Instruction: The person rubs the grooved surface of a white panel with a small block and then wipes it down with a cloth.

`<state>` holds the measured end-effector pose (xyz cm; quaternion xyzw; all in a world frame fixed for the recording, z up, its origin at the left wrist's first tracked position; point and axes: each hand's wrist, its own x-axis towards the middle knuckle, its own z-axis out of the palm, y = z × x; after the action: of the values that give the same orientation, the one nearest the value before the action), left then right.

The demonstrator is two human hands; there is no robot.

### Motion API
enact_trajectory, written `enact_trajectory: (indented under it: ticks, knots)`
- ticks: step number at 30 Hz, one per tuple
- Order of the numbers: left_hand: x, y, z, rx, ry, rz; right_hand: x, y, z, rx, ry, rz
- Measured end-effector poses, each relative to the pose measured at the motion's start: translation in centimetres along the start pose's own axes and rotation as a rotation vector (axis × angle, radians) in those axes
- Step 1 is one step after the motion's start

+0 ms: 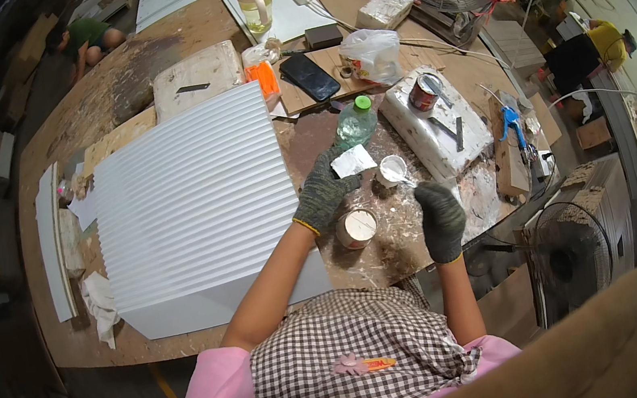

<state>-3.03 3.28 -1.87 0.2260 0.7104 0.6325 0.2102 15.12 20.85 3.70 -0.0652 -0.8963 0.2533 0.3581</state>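
1. Presently, the left hand (pixel 324 192) extends forward over the tabletop (pixel 388 222), gloved fingers closed against a white flat piece (pixel 352 161).
2. The right hand (pixel 442 221), above the tabletop's near edge, is bent into a loose fist, fingers curled round a white stick (pixel 409 181).
3. Stick reaches into the white cup (pixel 390 176), between both hands; an open tin (pixel 358 228) stands nearer that edge.

Gloved left hand (pixel 324 192) reaches farther forward; right hand (pixel 442 221) curled
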Motion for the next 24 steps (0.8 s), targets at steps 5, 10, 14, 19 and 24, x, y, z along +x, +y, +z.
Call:
enact_trajectory:
  ticks: [5,10,14,19,24]
  knots:
    - [-0.5,0.9,-0.4,-0.043,-0.104,0.062,0.9,-1.4,1.7,0.963,0.096,0.836]
    - [-1.2,2.3,-0.5,-0.064,-0.193,0.060,1.6,0.8,4.4,0.961,0.171,1.002]
    - [-1.5,2.1,-0.8,-0.070,-0.162,-0.031,1.5,0.5,3.2,1.032,0.135,1.069]
    - [-1.8,2.5,-1.1,-0.079,-0.206,0.027,1.3,-0.7,3.9,0.923,0.073,1.021]
    - [-2.2,2.1,-0.8,-0.002,-0.173,0.090,1.9,0.6,4.0,1.070,0.175,1.037]
